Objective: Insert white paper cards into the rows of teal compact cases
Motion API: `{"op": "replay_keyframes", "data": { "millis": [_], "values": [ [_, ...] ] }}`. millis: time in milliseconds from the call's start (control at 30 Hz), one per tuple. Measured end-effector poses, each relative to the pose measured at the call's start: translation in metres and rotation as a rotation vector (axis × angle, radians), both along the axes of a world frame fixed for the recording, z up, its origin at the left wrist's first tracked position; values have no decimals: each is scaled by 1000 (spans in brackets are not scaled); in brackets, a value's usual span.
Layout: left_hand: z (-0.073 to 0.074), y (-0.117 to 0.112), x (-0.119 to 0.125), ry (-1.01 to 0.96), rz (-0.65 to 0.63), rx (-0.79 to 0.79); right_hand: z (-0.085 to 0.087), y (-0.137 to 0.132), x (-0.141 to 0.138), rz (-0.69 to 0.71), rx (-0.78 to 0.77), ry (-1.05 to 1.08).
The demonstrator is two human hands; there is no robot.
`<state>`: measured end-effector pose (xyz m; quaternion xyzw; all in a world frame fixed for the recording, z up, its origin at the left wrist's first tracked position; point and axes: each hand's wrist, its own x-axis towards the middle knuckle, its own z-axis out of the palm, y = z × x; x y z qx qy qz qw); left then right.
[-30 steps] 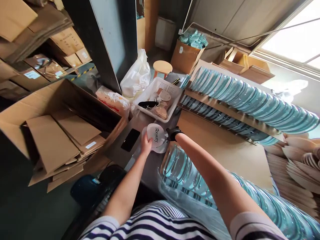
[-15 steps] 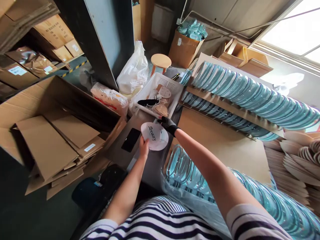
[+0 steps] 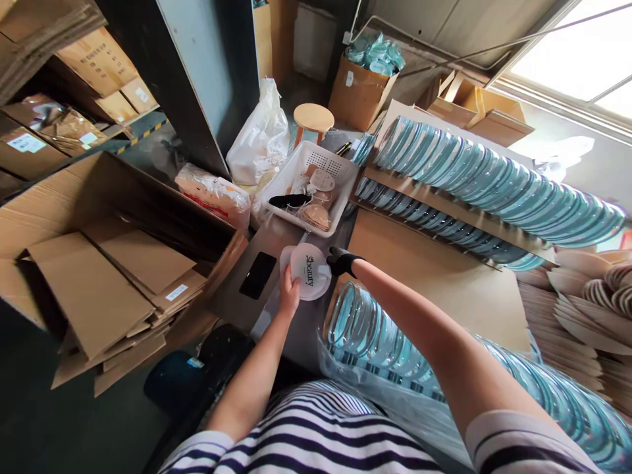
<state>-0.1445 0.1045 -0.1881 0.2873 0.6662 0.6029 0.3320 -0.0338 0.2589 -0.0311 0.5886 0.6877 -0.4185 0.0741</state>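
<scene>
My left hand [image 3: 288,295] grips the near edge of a round white disc [image 3: 310,279] printed with dark lettering. My right hand [image 3: 340,262], in a black glove, is closed on the disc's right edge. The disc hovers over a grey worktop [image 3: 284,247] beside a black phone [image 3: 257,276]. Just behind it stands a white plastic basket [image 3: 340,197] with similar round pieces and a black tool inside. A bagged row of teal-rimmed clear round lids [image 3: 375,336] lies right below my right forearm.
Long rows of the teal lids [image 3: 494,191] stand on a cardboard-covered table to the right, with fan-shaped brown stacks [image 3: 587,309] beyond. A large open carton of flat cardboard [image 3: 108,276] is on the left. White bags [image 3: 259,141], a wooden stool [image 3: 313,118] and another carton [image 3: 358,92] stand behind.
The disc has been turned in my hands and drawn a little nearer; my gloved right hand came back from near the basket to the disc's right edge.
</scene>
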Motion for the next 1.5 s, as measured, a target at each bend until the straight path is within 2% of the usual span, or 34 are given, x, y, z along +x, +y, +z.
{"op": "replay_keyframes", "data": {
  "millis": [233, 400, 533, 600, 667, 767, 833, 900, 967, 1067, 1167, 1233, 1367, 1433, 1500],
  "values": [
    [-2, 1, 0, 74, 23, -37, -8, -4, 4, -156, -109, 99],
    [4, -2, -1, 61, -1, -47, -3, -13, 2, -268, -168, 263],
    [10, -6, 3, 44, -4, -103, 4, -24, -4, -257, -251, 407],
    [14, -7, 5, 47, -1, -112, 10, -29, -10, -123, -191, 393],
    [23, -7, 2, 48, 15, -78, 19, -31, -18, 39, -42, 305],
    [44, -2, -17, 5, 100, 38, 39, -30, -32, 262, 196, 146],
    [60, 4, -33, -24, 143, 138, 50, -30, -40, 464, 335, 32],
    [72, 10, -45, -18, 117, 211, 54, -33, -45, 650, 427, -60],
    [76, 15, -48, 2, 28, 229, 52, -36, -45, 697, 431, -43],
    [72, 20, -39, 12, -44, 217, 43, -37, -39, 591, 435, 183],
    [67, 24, -22, 2, -24, 215, 36, -35, -33, 296, 466, 532],
    [67, 26, -11, -32, -31, 169, 34, -33, -31, 142, 460, 660],
    [69, 30, -4, -76, -8, 54, 33, -27, -25, 33, 450, 695],
    [71, 29, -6, -76, 18, 45, 32, -25, -17, -55, 440, 603],
    [74, 26, -10, -48, 45, 91, 31, -27, -7, -99, 346, 474]
  ]
}}
